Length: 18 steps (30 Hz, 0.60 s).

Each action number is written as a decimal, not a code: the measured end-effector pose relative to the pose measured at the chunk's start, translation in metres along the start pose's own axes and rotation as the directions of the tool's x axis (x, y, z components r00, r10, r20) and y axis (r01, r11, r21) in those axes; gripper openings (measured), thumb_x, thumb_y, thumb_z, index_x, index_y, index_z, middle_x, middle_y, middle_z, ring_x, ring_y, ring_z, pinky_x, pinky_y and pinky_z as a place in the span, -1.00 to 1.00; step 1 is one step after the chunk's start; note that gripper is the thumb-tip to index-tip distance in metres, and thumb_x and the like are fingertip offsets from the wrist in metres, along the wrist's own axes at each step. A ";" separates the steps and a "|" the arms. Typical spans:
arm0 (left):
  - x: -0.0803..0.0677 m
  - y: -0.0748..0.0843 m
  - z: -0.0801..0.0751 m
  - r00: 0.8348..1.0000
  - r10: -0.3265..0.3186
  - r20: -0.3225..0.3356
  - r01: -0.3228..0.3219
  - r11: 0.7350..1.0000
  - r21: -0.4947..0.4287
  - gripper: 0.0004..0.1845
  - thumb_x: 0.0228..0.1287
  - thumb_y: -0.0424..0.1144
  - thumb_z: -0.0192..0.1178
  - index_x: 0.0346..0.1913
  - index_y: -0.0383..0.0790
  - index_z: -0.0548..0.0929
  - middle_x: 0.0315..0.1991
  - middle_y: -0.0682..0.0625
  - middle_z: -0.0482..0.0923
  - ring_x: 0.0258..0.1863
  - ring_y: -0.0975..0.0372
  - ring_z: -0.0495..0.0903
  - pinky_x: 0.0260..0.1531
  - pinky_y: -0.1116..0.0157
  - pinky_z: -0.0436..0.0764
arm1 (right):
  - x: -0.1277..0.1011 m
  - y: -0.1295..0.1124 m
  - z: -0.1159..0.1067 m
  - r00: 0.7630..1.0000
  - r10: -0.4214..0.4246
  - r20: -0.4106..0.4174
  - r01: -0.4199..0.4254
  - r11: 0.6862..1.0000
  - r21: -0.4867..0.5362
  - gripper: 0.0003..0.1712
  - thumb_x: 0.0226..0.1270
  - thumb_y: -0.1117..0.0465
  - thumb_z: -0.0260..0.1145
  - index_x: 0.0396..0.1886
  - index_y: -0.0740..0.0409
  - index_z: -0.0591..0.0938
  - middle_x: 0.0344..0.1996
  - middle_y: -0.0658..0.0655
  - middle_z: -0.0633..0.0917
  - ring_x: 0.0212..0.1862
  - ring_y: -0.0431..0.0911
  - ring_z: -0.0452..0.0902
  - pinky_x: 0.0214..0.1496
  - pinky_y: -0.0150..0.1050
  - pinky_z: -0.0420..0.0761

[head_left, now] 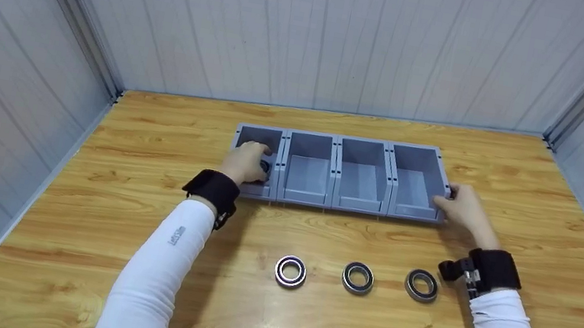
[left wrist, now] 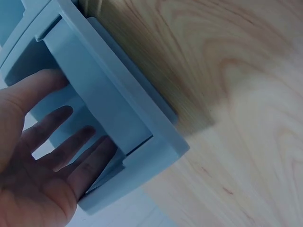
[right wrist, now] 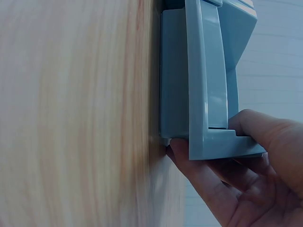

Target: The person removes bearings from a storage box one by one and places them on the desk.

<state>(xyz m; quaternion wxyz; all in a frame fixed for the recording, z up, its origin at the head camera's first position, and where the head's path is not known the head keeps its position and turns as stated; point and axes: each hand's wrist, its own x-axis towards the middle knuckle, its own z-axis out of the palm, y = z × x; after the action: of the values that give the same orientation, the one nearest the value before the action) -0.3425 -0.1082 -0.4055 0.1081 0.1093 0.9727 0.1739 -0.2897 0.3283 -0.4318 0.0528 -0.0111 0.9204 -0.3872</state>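
Note:
A row of grey-blue storage bins [head_left: 303,196] stands on the wooden table. My left hand [head_left: 246,163] reaches into the leftmost bin, its thumb and fingers spread apart inside the walls in the left wrist view. A dark ring-shaped part [head_left: 265,166] shows beside those fingertips in the head view; the hand hides most of it. At the far right end my right hand [head_left: 464,208] grips the side wall of the last bin [right wrist: 220,144], thumb on the inside and fingers outside and below.
Three ball bearings lie on the table in front of the bins: a left one [head_left: 290,271], a middle one [head_left: 358,278] and a right one [head_left: 421,285] near the right wrist camera. White panel walls [head_left: 315,30] enclose the table at the back and sides.

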 end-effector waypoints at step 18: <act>0.008 0.004 0.009 0.993 -0.104 0.062 0.099 0.993 0.066 -0.46 0.36 -0.38 0.19 0.41 -0.17 0.51 0.33 -0.22 0.57 0.19 -0.10 0.62 0.07 0.01 0.64 | 0.000 -0.001 0.000 1.000 0.018 0.011 -0.018 1.000 0.019 -0.62 0.37 0.34 0.19 0.06 0.58 0.55 -0.56 -0.05 0.59 -0.58 -0.29 0.48 -0.54 -0.43 0.56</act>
<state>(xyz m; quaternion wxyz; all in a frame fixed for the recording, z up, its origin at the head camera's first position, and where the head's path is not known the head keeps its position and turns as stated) -0.3474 -0.0997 -0.4133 0.1450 0.0687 0.9779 0.1339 -0.2902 0.3273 -0.4308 0.0615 -0.0044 0.9164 -0.3954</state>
